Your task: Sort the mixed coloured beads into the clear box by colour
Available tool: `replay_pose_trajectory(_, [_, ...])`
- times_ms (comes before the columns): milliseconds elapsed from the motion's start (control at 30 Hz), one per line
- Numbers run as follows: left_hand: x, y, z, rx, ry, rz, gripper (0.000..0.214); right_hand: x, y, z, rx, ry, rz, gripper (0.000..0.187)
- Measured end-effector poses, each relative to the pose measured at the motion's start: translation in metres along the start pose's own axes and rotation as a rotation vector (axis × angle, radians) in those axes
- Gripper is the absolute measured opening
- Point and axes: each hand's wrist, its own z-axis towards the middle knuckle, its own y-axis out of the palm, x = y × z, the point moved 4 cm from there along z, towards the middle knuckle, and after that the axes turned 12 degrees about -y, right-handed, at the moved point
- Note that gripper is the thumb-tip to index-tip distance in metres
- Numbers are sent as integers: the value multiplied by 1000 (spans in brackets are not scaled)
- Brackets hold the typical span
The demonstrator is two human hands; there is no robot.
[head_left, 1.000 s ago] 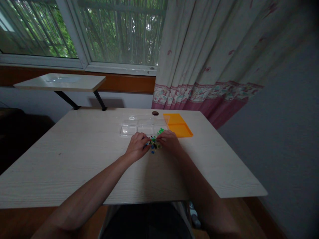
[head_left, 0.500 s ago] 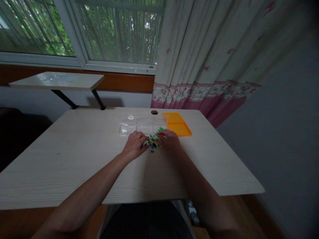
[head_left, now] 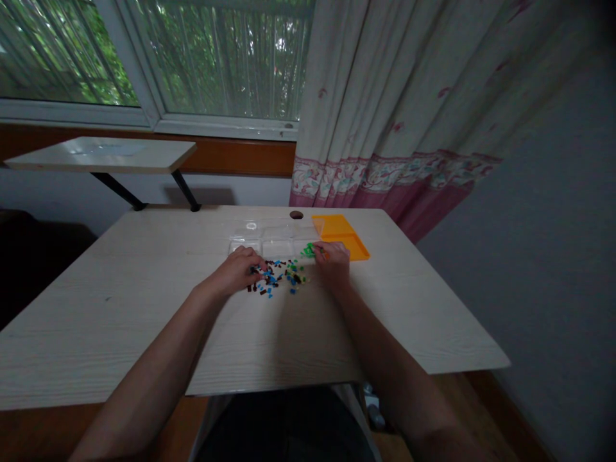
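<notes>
We log loose pieces (head_left: 272, 280), blue, brown, green and yellow, scattered on the desk (head_left: 240, 350) along the near side of the clear tray (head_left: 278, 248), plus a tighter clump of green bits (head_left: 308, 249) by its near right corner; in it or just outside, we cannot tell. We find the left hand (head_left: 242, 269) at the clear tray's near left corner, fingers curled over the spread, and the right hand (head_left: 332, 258) just off its right end, fingertips at the green bits; whether either grasps anything, we cannot tell. Right of the clear tray we note the orange tray (head_left: 357, 248).
</notes>
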Motion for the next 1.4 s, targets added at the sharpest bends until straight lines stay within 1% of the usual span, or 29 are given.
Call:
replay_pose_trajectory(100, [0, -2, 0, -39, 18, -36, 14, 2, 4, -1, -4, 7, -3, 22])
replay_pose_trajectory(233, [9, -4, -3, -100, 76, -96, 14, 3, 6, -1, -13, 15, 4, 21])
replay_pose_trajectory(333, [14, -1, -5, -153, 98, -106, 15, 3, 7, -1, -4, 13, 6, 20])
replay_pose_trajectory(467, [16, 5, -6, -174, 104, -55, 19, 3, 6, -2, 28, 7, 14, 19])
replay_pose_trajectory(667, [20, 15, -4, -168, 129, -7, 14, 4, 7, -2, 25, 1, 23, 19])
replay_pose_trajectory(767, [25, 15, -4, -169, 148, -11, 13, 4, 7, -2, 28, 13, 29, 20])
replay_pose_trajectory(1033, [36, 14, -4, -127, 111, 12, 7, 6, 7, -2, 26, 36, 44, 20])
replay_pose_trajectory(1133, [36, 15, -3, -106, 116, 3, 6, 9, 10, -2, 49, 17, 53, 19])
replay_pose_trajectory(1300, [33, 18, -2, -105, 139, -28, 11, 13, 14, -2, 98, -23, 64, 17])
replay_pose_trajectory(1400, [30, 17, 0, -73, 124, -58, 9, 13, 14, -2, 108, -27, 66, 16])
